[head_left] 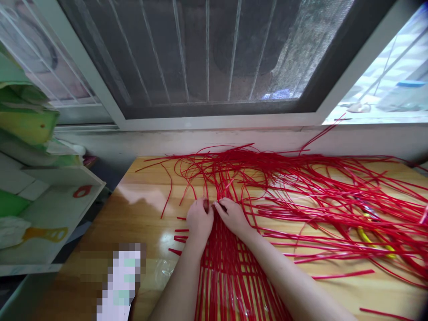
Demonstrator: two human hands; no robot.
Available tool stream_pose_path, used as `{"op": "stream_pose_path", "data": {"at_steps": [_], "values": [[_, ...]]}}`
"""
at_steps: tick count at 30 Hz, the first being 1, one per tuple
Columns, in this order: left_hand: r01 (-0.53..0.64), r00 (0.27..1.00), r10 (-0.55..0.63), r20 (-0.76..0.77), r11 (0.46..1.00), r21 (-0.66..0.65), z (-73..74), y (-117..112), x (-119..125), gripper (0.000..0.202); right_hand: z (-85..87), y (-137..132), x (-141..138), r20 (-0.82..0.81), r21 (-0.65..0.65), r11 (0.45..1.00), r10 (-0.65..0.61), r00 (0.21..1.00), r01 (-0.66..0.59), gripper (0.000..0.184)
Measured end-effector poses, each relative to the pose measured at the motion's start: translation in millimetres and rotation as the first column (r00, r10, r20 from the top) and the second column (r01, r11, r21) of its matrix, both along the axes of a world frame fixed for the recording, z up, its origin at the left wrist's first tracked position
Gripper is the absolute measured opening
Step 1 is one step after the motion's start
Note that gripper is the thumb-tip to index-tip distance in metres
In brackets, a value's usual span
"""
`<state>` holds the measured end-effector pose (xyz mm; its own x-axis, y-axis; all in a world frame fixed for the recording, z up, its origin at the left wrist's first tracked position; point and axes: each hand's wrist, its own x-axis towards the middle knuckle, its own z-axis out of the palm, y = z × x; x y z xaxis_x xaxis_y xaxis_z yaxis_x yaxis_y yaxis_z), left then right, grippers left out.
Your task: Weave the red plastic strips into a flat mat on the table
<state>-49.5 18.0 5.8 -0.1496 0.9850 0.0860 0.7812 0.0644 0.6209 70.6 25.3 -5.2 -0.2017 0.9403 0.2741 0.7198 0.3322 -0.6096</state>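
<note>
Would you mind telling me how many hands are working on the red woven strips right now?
2. The left hand and the right hand meet fingertip to fingertip at the far edge of the woven red strips on the wooden table. No other hands show.

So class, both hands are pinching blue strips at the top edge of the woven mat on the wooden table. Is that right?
Not quite: the strips are red, not blue, as the head view shows. Both the left hand and right hand do pinch them at the woven mat's top edge on the wooden table.
</note>
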Motion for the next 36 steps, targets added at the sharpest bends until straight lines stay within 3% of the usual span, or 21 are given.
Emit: {"op": "stream_pose_path", "data": {"at_steps": [10, 20, 24, 27, 31, 36], "values": [[-0.026, 0.984, 0.023, -0.179, 1.0, -0.017, 3.1, -3.2, 3.9, 0.025, 1.7, -0.7, 2.1, -0.129, -0.018, 1.0, 0.02, 0.991, -0.023, 0.026], [0.037, 0.987, -0.035, -0.158, 0.999, 0.007, 1.4, -2.2, -0.2, 0.019, 8.6, -8.7, 0.4, -0.149, 0.044, 0.995, 0.1, 0.984, -0.094, 0.025], [0.003, 1.0, -0.001, -0.031, 0.999, 0.04, 1.2, -1.9, -0.4, 0.01, 3.0, -0.2, -0.4, -0.199, -0.068, 0.997, -0.053, 0.979, 0.04, 0.027], [0.044, 0.99, -0.058, 0.128, 0.993, 0.113, 1.5, -2.0, -0.8, 0.009, 2.7, 5.7, -0.2, -0.141, -0.131, 0.986, -0.118, 0.983, 0.099, 0.029], [0.087, 0.961, -0.132, 0.244, 0.978, 0.189, 1.6, -2.1, -1.2, 0.016, 6.4, 7.5, 0.0, 0.008, -0.135, 0.983, -0.124, 0.992, 0.124, 0.027], [0.044, 0.924, -0.135, 0.357, 0.967, 0.251, 0.2, -1.4, -2.1, 0.015, 10.1, 3.4, -2.8, 0.089, -0.116, 0.99, -0.067, 0.994, 0.077, 0.024]]}}
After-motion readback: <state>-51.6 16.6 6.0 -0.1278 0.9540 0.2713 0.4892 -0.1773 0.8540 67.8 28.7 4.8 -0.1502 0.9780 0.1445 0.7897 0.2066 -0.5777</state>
